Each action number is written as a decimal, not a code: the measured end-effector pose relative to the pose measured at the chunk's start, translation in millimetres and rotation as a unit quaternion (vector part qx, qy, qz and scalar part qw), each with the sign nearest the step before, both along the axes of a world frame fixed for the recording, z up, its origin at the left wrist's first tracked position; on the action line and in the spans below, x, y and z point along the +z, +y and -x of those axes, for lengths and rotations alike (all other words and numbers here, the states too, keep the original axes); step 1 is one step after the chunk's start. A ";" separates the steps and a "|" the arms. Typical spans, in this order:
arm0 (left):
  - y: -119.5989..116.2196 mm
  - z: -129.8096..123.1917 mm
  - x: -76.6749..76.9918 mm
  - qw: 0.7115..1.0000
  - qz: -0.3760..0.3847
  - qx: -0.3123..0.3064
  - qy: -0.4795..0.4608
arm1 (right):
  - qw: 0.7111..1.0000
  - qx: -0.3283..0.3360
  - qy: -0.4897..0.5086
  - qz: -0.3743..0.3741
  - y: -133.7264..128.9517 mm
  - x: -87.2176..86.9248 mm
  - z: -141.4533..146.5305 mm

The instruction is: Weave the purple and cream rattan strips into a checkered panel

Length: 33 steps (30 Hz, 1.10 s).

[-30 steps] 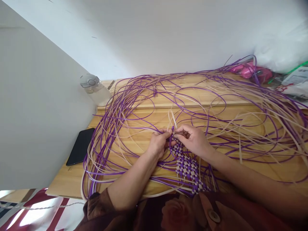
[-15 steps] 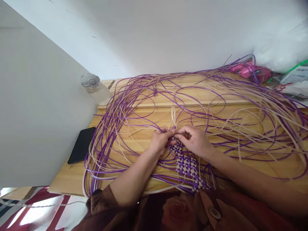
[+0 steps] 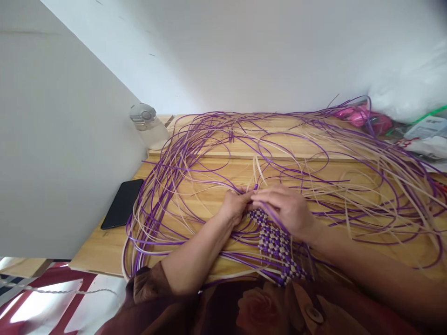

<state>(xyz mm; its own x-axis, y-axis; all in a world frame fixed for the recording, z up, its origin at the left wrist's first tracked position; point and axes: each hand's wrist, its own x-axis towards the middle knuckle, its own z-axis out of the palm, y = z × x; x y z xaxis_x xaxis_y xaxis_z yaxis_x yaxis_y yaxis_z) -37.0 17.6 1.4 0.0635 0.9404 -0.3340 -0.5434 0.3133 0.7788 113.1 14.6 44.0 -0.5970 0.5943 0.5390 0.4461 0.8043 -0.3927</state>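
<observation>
A strip of purple and beige weaving (image 3: 274, 241) runs from my fingers down toward my lap. My left hand (image 3: 236, 204) is closed on the far end of this weaving, thumb on top. Close beside it, my right hand (image 3: 288, 208) pinches a purple strand (image 3: 273, 213) that passes down across the fingers. Their fingertips almost meet, and the spot between them is partly covered. A pale strand loop (image 3: 259, 170) and a short purple tip (image 3: 256, 187) stick up just beyond the hands.
Long purple and beige strands (image 3: 174, 167) loop around both sides of the wooden table (image 3: 206, 204). At the left lie a black phone (image 3: 123, 204) and a clear bottle (image 3: 151, 128) with a grey lid. A pink item (image 3: 365, 118) and plastic bags (image 3: 426, 132) sit at the back right.
My right hand has turned and shifted slightly right, and a purple strand now shows across its fingers. My left hand keeps its hold on the weaving. The camera view has shifted a little.
</observation>
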 end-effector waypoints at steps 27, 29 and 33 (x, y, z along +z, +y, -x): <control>-2.0 -1.3 5.8 0.999 0.016 0.017 0.023 | 0.988 -0.053 -0.135 0.060 18.9 17.1 -21.3; -1.9 -1.4 5.4 0.999 0.016 0.021 0.020 | 0.980 -0.094 -0.169 0.045 28.2 -1.3 -25.3; -1.2 -1.8 3.9 0.999 0.017 0.027 0.019 | 0.967 -0.113 -0.222 0.057 19.5 7.1 -32.9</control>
